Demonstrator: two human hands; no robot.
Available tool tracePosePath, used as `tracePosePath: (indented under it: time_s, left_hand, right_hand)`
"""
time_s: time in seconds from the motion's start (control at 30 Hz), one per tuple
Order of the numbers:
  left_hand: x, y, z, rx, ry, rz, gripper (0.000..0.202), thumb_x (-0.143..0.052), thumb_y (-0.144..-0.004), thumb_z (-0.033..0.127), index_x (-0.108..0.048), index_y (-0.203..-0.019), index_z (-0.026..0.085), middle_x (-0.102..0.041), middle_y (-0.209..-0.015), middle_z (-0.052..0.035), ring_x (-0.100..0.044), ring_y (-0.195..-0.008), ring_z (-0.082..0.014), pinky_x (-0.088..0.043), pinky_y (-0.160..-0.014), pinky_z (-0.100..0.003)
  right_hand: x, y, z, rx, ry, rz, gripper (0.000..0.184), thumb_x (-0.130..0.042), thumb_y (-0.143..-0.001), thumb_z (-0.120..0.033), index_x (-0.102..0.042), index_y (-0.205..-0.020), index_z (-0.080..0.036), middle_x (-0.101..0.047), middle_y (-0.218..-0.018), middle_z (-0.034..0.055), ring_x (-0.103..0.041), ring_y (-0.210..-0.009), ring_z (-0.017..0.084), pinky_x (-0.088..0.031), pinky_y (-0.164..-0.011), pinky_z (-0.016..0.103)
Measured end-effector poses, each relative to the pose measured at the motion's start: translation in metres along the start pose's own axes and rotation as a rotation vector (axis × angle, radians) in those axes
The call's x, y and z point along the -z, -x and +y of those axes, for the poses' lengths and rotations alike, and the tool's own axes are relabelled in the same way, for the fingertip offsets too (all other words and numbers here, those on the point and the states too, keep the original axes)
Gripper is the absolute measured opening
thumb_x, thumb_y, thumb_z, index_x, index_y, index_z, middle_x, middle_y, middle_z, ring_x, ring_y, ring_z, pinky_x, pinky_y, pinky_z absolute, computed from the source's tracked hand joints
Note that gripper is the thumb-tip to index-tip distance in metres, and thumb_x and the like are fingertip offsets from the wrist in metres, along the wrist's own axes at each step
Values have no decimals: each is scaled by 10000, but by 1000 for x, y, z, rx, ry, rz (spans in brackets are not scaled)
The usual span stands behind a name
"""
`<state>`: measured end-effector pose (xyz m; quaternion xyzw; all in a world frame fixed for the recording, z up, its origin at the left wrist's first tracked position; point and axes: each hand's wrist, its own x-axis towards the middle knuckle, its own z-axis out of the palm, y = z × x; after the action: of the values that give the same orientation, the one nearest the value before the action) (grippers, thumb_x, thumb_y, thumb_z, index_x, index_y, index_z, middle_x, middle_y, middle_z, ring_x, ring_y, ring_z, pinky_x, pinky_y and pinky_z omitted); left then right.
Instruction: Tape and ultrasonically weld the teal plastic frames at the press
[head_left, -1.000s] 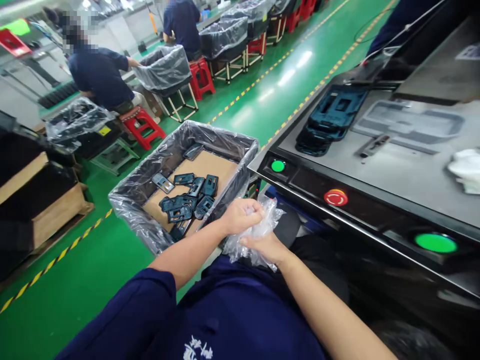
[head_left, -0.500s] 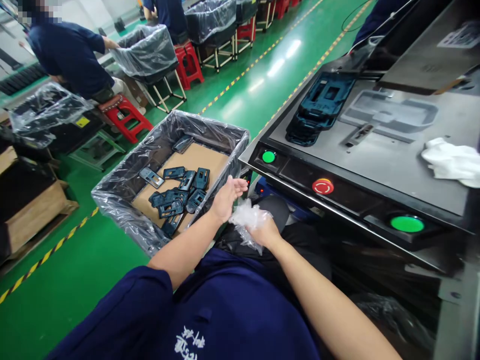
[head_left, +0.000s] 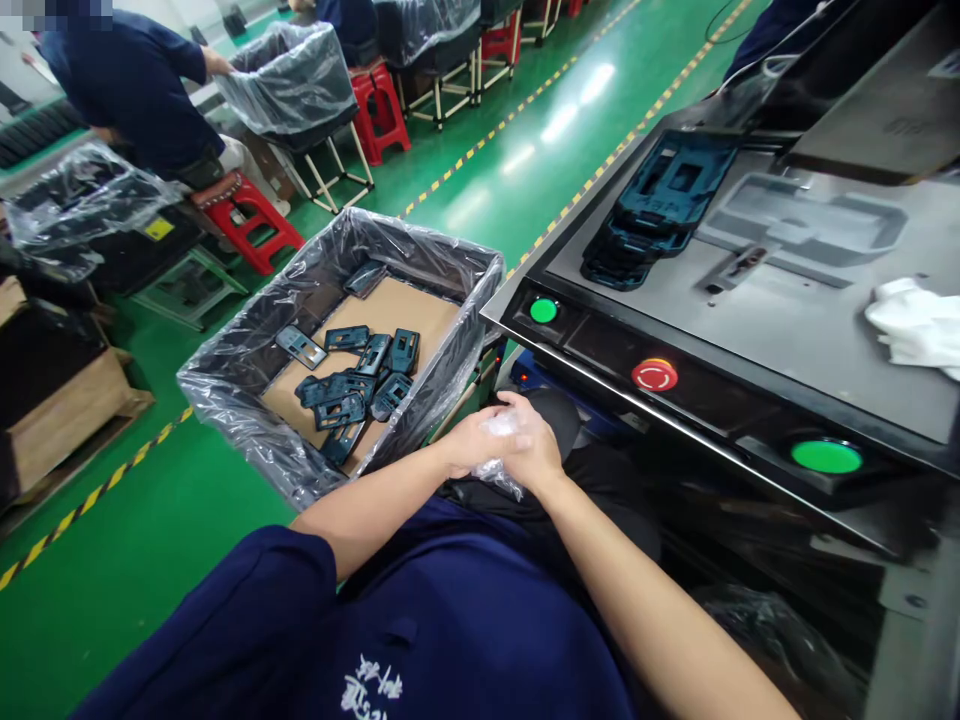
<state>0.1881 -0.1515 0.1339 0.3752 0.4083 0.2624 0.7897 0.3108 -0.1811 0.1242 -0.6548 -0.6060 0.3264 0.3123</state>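
Above my lap, my left hand (head_left: pixel 474 440) and my right hand (head_left: pixel 534 450) press a crumpled clear plastic bag (head_left: pixel 501 470) between them. Both hands are closed around it, and part of the film hangs out below the right palm. To the left stands a plastic-lined bin (head_left: pixel 247 440) with a cardboard sheet (head_left: pixel 412 308) at its bottom. Several dark blue-black plastic housings (head_left: pixel 341 385) lie in a loose heap on the cardboard. At the right, more such housings (head_left: pixel 667 200) overlap in a stack on the machine's metal table (head_left: pixel 817 330).
The machine's front edge carries two green buttons (head_left: pixel 544 310) and a red emergency stop (head_left: pixel 654 375). A white cloth (head_left: pixel 911 325) lies on the metal table near a pale fixture (head_left: pixel 810 230). A co-worker (head_left: pixel 131 95) sits at the upper left by a red stool (head_left: pixel 247 225) and lined bins.
My left hand, stretched out beside the bag before, has come in to the right and closed on it. The bag is squeezed smaller between both hands. The view has shifted slightly.
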Motion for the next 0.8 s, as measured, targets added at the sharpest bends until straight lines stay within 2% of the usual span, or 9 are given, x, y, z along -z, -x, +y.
tracePosePath:
  time_s: [0.07,0.17,0.27,0.33,0.5,0.57,0.67,0.73,0.8]
  left_hand:
    - [-3,-3,-3,67,161,8,429,-834,-618,331,-663,-960,138,-698,-931,-101,-665,-924,-250,-459,-978,-447]
    - [-11,-4,-8,76,254,74,308,-736,-716,338,-651,-944,149,-692,-887,-90,-670,-880,-229,-482,-936,-414]
    - [-20,-4,-11,16,319,143,306,-702,-717,270,-630,-991,156,-680,-883,-67,-661,-844,-202,-502,-880,-368]
    - [-25,-4,-9,-68,296,203,377,-714,-674,211,-610,-1032,157,-671,-890,-54,-650,-817,-184,-508,-836,-339]
    - [-16,-8,-1,-266,-34,380,456,-657,-661,168,-548,-1103,179,-656,-954,-64,-636,-848,-202,-513,-811,-354]
    - [-8,-8,2,-404,-278,437,542,-666,-645,160,-518,-1166,196,-643,-1052,-80,-627,-933,-224,-497,-884,-373]
    - [-1,-6,2,-672,-712,376,647,-681,-642,181,-471,-1254,212,-610,-1202,-111,-589,-1108,-270,-444,-1020,-403]
    - [-1,-4,-2,-800,-843,306,655,-648,-647,191,-451,-1272,207,-600,-1238,-118,-570,-1166,-283,-434,-1054,-417]
    - [-3,-4,-9,-881,-894,286,697,-606,-637,185,-410,-1306,199,-597,-1245,-120,-580,-1161,-288,-460,-1037,-436]
  right_hand:
    - [0,0,-2,-6,16,0,676,-608,-684,-286,-476,-1338,-180,-644,-1179,97,-609,-1060,278,-471,-957,415]
    - [1,-3,-2,24,17,10,722,-592,-676,-250,-437,-1377,-172,-598,-1248,129,-551,-1136,311,-413,-1019,505]
    - [3,-7,4,88,-144,48,754,-554,-650,-182,-418,-1391,-214,-554,-1294,105,-507,-1203,280,-385,-1067,495]
    - [5,-7,8,111,-306,31,748,-568,-641,-199,-438,-1377,-223,-511,-1352,99,-489,-1244,269,-398,-1073,462]
    - [7,0,0,-20,-910,-207,776,-621,-716,-408,-376,-1434,-245,-584,-1306,90,-609,-1120,272,-519,-935,446]
    - [5,2,-9,-93,-1074,-209,694,-570,-786,-535,-415,-1407,-269,-588,-1322,71,-596,-1161,263,-506,-965,445]
    - [-4,0,-24,-301,-1240,-31,605,-473,-836,-680,-570,-1238,-239,-649,-1229,74,-604,-1151,251,-515,-965,410]
    - [-10,-2,-30,-489,-1385,134,501,-591,-808,-626,-626,-1109,-227,-697,-1111,53,-640,-1075,226,-536,-935,358]
    - [-13,-2,-33,-619,-1505,229,401,-723,-753,-506,-646,-1029,-226,-718,-1004,19,-667,-990,192,-548,-903,302]
